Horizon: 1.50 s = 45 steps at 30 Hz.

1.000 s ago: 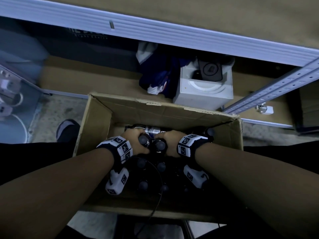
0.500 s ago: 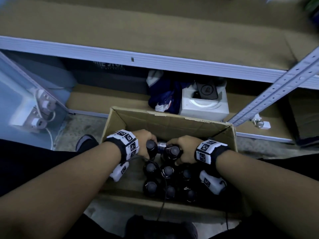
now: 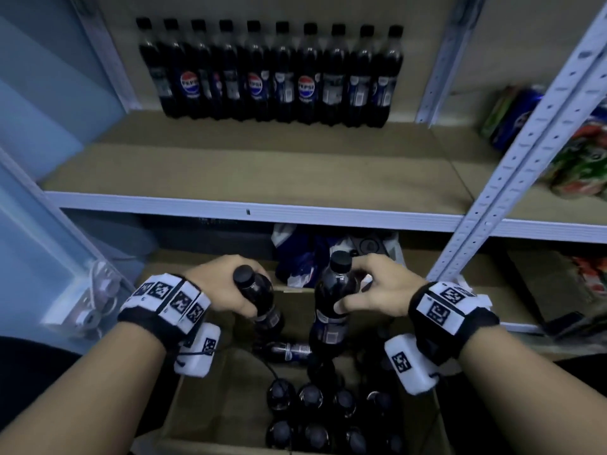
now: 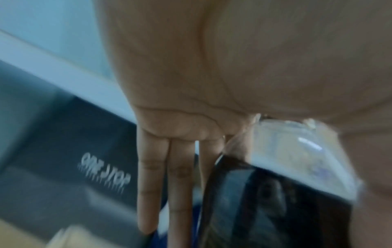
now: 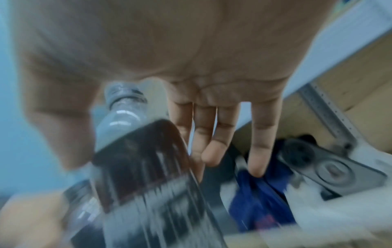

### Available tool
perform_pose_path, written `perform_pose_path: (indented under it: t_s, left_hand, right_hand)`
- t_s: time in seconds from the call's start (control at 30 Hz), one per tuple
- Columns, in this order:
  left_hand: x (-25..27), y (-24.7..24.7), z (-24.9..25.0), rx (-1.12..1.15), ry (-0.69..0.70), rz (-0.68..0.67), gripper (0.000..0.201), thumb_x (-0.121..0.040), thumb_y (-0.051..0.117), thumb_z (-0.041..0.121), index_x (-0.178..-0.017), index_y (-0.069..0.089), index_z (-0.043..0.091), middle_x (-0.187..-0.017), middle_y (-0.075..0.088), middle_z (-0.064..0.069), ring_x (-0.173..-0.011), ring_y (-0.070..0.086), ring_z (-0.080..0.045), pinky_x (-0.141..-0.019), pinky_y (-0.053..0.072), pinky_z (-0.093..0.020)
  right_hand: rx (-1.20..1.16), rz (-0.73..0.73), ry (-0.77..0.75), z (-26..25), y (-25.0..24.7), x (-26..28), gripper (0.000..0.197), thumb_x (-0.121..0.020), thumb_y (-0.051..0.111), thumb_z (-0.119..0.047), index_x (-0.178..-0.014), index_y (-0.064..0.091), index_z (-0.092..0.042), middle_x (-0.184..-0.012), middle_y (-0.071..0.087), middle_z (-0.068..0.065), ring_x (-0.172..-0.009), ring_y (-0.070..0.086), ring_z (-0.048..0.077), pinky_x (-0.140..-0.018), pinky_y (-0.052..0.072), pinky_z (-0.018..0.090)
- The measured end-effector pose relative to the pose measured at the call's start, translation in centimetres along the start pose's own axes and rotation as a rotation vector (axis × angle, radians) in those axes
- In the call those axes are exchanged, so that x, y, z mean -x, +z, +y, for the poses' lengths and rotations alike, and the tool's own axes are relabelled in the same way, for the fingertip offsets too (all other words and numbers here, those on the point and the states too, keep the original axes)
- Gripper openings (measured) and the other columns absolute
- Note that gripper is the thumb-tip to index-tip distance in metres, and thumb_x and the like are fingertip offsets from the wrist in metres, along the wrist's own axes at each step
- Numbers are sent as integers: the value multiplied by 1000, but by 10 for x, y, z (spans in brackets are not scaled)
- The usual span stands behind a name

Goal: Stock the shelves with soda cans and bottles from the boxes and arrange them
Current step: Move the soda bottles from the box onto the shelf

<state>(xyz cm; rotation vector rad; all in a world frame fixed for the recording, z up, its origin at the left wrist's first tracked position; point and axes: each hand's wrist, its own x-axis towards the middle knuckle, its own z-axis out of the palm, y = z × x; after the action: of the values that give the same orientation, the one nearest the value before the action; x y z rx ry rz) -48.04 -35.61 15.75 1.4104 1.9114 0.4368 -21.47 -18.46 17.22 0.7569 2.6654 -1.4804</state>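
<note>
Fingers (image 3: 253, 269) of the left hand (image 3: 223, 287) wrapped the shoulder of a dark soda bottle (image 3: 258, 298), thumb across its front, holding it tilted above the cardboard box (image 3: 203, 412). The right hand (image 3: 377, 287) pinched a second bottle (image 3: 333, 300) between thumb and index finger just below its neck, the other fingers spread loosely beside it; that bottle stood nearly upright over the box. Both wrist views were smeared, so the labels could not be read. In the left wrist view three fingers (image 4: 161, 176) looked straight and the grip on the bottle (image 4: 265, 193) itself was hidden behind the palm.

Inside the box more bottles (image 3: 312, 412) stood packed with only their caps showing, and one bottle (image 3: 285, 351) lay on its side behind them. The box's near edge was cut off by the bottom of the head view. A row of ten bottles (image 3: 267, 70) stood at the back of the middle shelf (image 3: 249, 172), with the board in front of them bare. On the lower shelf, a blue and white bag (image 3: 302, 257) and a white box (image 5: 331, 169) were partly hidden behind the hands. Green and red packs (image 3: 578, 165) at the right were too blurred to identify.
</note>
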Motion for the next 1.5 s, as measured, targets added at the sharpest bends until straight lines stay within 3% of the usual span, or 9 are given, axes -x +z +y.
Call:
perform_pose_path:
  t_s: [0.17, 0.33, 0.53, 0.7, 0.87, 1.07, 1.2, 1.33, 1.5]
  left_hand:
    - [48, -40, 32, 176, 103, 213, 48, -52, 77, 29, -100, 74, 25, -96, 76, 2, -93, 72, -16, -84, 58, -37]
    - [93, -64, 78, 411, 269, 460, 34, -59, 75, 35, -90, 71, 21, -87, 75, -3, -82, 70, -14, -77, 51, -34]
    - [105, -85, 133, 667, 449, 838, 40, -57, 73, 48, -90, 69, 24, -86, 74, 4, -80, 69, -11, -71, 55, -25]
    - [70, -100, 161, 878, 516, 810, 36, -63, 78, 27, -95, 63, 17, -101, 71, -25, -92, 72, -44, -81, 60, -52]
    - [12, -119, 167, 1005, 493, 801, 44, -56, 80, 31, -95, 64, 18, -95, 69, -21, -85, 71, -41, -81, 57, -54]
    - [-73, -147, 178, 762, 495, 792, 37, -68, 82, 27, -99, 64, 20, -93, 74, 0, -89, 72, -18, -80, 54, -36]
    - [-131, -165, 183, 752, 474, 788, 27, -79, 80, 17, -101, 64, 20, -89, 74, 5, -86, 72, -13, -78, 52, -31]
    - [-178, -176, 179, 840, 447, 811, 28, -80, 81, 18, -100, 62, 21, -86, 73, 7, -84, 73, -12, -73, 53, -28]
    - [-208, -170, 166, 797, 377, 874, 35, -77, 84, 19, -104, 61, 19, -92, 73, 0, -85, 72, -15, -78, 57, -32]
  right_hand:
    - [-205, 176, -192, -31, -25, 14, 39, -67, 82, -42, -104, 73, -32, -103, 76, 3, -101, 69, 30, -98, 53, 53]
    - [-570, 359, -404, -83, -38, 26, 44, -66, 74, -27, -108, 67, -19, -94, 71, 4, -88, 66, 18, -75, 53, 33]
    - [-909, 591, -461, -157, -55, 20, 48, -57, 70, -32, -102, 63, -14, -97, 64, 24, -87, 61, 37, -79, 48, 48]
    - [-730, 675, -489, -183, -91, 4, 31, -56, 75, -33, -82, 65, -21, -80, 63, 6, -75, 59, 24, -72, 48, 40]
    - [-556, 717, -509, -176, -130, -33, 27, -72, 88, -5, -84, 65, -12, -75, 68, 1, -69, 65, 19, -66, 54, 34]
    - [-575, 740, -423, -140, -173, -97, 36, -67, 92, -17, -93, 68, -12, -88, 74, 7, -81, 72, 24, -75, 59, 41]
    - [-556, 716, -380, -120, -199, -132, 31, -74, 90, -15, -98, 69, -13, -90, 77, 1, -84, 75, 20, -73, 57, 34]
    - [-592, 760, -303, -92, -218, -169, 56, -72, 93, -28, -120, 69, -14, -107, 78, -1, -100, 75, 18, -93, 59, 41]
    - [-614, 900, -164, -55, -222, -195, 57, -65, 95, -27, -114, 65, -30, -103, 76, -9, -95, 73, 11, -90, 59, 36]
